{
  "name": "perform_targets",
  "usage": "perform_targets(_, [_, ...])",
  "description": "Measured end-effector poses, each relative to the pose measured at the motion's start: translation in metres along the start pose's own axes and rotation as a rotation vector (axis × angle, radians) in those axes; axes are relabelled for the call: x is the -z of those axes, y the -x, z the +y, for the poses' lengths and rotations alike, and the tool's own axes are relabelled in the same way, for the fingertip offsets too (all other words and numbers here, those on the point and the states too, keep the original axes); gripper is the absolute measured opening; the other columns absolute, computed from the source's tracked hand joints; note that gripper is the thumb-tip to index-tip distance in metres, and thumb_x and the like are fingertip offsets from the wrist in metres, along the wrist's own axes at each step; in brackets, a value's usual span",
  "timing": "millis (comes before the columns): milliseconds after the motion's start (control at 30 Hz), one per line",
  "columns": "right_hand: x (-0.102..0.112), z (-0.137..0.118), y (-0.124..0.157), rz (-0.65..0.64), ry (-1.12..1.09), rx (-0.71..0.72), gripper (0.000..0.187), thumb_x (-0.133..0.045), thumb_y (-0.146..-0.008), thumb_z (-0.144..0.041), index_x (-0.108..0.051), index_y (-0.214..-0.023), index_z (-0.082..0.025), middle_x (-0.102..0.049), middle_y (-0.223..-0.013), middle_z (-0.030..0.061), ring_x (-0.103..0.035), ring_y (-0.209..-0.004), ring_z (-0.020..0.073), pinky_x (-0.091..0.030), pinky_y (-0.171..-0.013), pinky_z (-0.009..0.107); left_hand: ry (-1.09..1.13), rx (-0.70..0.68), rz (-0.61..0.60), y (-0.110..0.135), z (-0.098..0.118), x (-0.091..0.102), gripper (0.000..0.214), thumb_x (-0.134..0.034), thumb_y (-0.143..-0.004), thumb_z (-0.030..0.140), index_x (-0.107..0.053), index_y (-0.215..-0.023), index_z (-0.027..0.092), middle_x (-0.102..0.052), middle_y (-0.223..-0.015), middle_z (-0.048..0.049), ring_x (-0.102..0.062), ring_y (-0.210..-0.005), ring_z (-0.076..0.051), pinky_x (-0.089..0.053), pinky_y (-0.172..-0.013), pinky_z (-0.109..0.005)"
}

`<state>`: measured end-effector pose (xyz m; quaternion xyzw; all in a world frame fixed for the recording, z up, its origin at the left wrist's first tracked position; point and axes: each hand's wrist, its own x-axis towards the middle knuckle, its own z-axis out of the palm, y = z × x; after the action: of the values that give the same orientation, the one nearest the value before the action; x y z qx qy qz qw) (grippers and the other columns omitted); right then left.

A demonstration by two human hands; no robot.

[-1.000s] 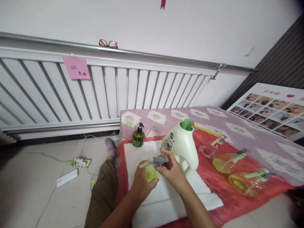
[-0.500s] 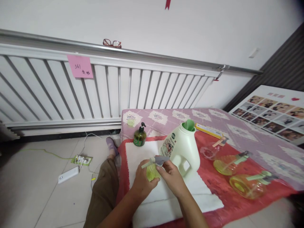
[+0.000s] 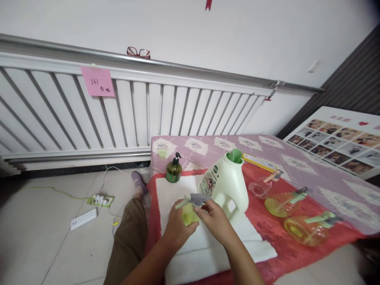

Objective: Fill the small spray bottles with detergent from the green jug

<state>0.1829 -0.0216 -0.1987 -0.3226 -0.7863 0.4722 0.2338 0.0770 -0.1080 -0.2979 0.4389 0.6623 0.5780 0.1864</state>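
My left hand [image 3: 178, 226] is wrapped round a spray bottle [image 3: 189, 215] with yellow-green liquid inside, held above the white cloth. Its grey trigger head [image 3: 199, 199] is pinched by the fingers of my right hand [image 3: 214, 218]. Just behind, a big pale green jug [image 3: 236, 186] stands uncapped with a green piece [image 3: 234, 155] in its mouth. A dark green pump bottle [image 3: 173, 171] stands upright at the cloth's far left corner.
Two spray bottles with yellow liquid [image 3: 280, 205] lie on the red cloth [image 3: 264, 225] at right, near a clear pinkish one [image 3: 261, 188]. A yellow box [image 3: 259, 162] and a small green cap [image 3: 162, 152] lie behind. Cables and a white power bank [image 3: 84, 219] are on the floor.
The camera view has shifted slightly. The grey trigger head has turned a little between my right fingers; my left hand stays round the bottle.
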Motion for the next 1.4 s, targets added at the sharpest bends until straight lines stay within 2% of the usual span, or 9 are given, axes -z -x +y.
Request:
perform_targets(167, [-0.003,0.001,0.0,0.021,-0.011,-0.004,0.027,-0.061,-0.076,-0.041,-0.07,-0.092,-0.021,-0.07,-0.093,0.006,-0.062,-0.082,0.0215,-0.05,-0.077,0.037,-0.04,-0.013,0.009,-0.001,0.001,0.002,0.062,-0.072,-0.06,0.017,-0.052,-0.119,0.022,-0.058,-0.12,-0.0101,-0.053,-0.114,-0.031,-0.041,-0.1,-0.051])
perform_targets(467, [-0.019,-0.003,0.003,0.177,-0.043,-0.034,0.024,-0.064,-0.07,-0.037,-0.068,-0.089,-0.022,-0.069,-0.088,0.003,-0.062,-0.081,0.0209,-0.048,-0.08,0.037,-0.042,-0.057,0.012,-0.001,0.002,0.001,0.061,-0.064,-0.063,0.016,-0.044,-0.121,0.019,-0.056,-0.118,-0.0094,-0.053,-0.112,-0.028,-0.042,-0.099,-0.047])
perform_targets(633, [-0.026,-0.002,0.005,0.265,-0.075,-0.082,0.02,-0.068,-0.065,-0.036,-0.058,-0.078,-0.024,-0.062,-0.069,-0.003,-0.06,-0.067,0.0181,-0.049,-0.067,0.032,-0.049,-0.068,0.019,0.002,0.003,0.0,0.065,-0.064,-0.065,0.018,-0.039,-0.124,0.018,-0.053,-0.121,-0.0112,-0.052,-0.116,-0.028,-0.041,-0.101,-0.047])
perform_targets(767, [-0.027,-0.003,0.005,0.297,-0.094,-0.081,0.022,-0.069,-0.064,-0.036,-0.053,-0.075,-0.024,-0.058,-0.067,-0.0046,-0.058,-0.063,0.0169,-0.049,-0.063,0.031,-0.064,-0.086,0.027,0.0,0.001,-0.001,0.064,-0.063,-0.064,0.017,-0.039,-0.123,0.018,-0.054,-0.12,-0.0121,-0.052,-0.115,-0.029,-0.041,-0.1,-0.049])
perform_targets(967, [-0.023,0.001,0.01,0.229,-0.185,-0.011,0.035,-0.068,-0.068,-0.032,-0.056,-0.1,-0.025,-0.065,-0.094,0.0007,-0.064,-0.087,0.0199,-0.053,-0.078,0.032,-0.058,-0.111,0.032,0.0,0.0,-0.002,0.066,-0.065,-0.064,0.016,-0.038,-0.124,0.02,-0.053,-0.122,-0.0115,-0.052,-0.115,-0.029,-0.041,-0.1,-0.049])
perform_targets(1067, [-0.018,0.011,0.012,0.194,-0.226,0.02,0.045,-0.067,-0.074,-0.036,-0.054,-0.115,-0.025,-0.063,-0.114,0.0049,-0.062,-0.104,0.0219,-0.05,-0.089,0.035,-0.049,-0.117,0.035,0.0,0.001,-0.002,0.067,-0.066,-0.064,0.016,-0.039,-0.125,0.022,-0.053,-0.123,-0.0108,-0.052,-0.116,-0.029,-0.04,-0.101,-0.049])
perform_targets(1133, [-0.015,0.018,0.012,0.164,-0.198,0.057,0.044,-0.065,-0.079,-0.038,-0.054,-0.12,-0.026,-0.061,-0.121,0.006,-0.059,-0.11,0.0224,-0.047,-0.096,0.037,-0.048,-0.105,0.035,0.0,0.003,-0.002,0.067,-0.068,-0.064,0.017,-0.04,-0.125,0.023,-0.054,-0.123,-0.0103,-0.052,-0.115,-0.029,-0.041,-0.101,-0.049])
perform_targets(1233, [-0.012,0.024,0.009,0.119,-0.121,0.106,0.037,-0.062,-0.083,-0.04,-0.059,-0.117,-0.025,-0.063,-0.119,0.0067,-0.059,-0.108,0.0231,-0.045,-0.097,0.039,-0.053,-0.072,0.034,0.0,0.006,-0.001,0.07,-0.07,-0.061,0.015,-0.041,-0.125,0.023,-0.054,-0.123,-0.0096,-0.052,-0.116,-0.029,-0.04,-0.101,-0.049])
perform_targets(1400, [-0.008,0.019,0.006,0.027,-0.071,0.085,0.038,-0.055,-0.089,-0.042,-0.056,-0.123,-0.026,-0.066,-0.113,0.0061,-0.06,-0.101,0.0219,-0.048,-0.092,0.039,-0.044,-0.053,0.025,0.0,0.011,0.002,0.071,-0.07,-0.06,0.013,-0.043,-0.125,0.021,-0.054,-0.123,-0.0092,-0.051,-0.118,-0.029,-0.039,-0.104,-0.048])
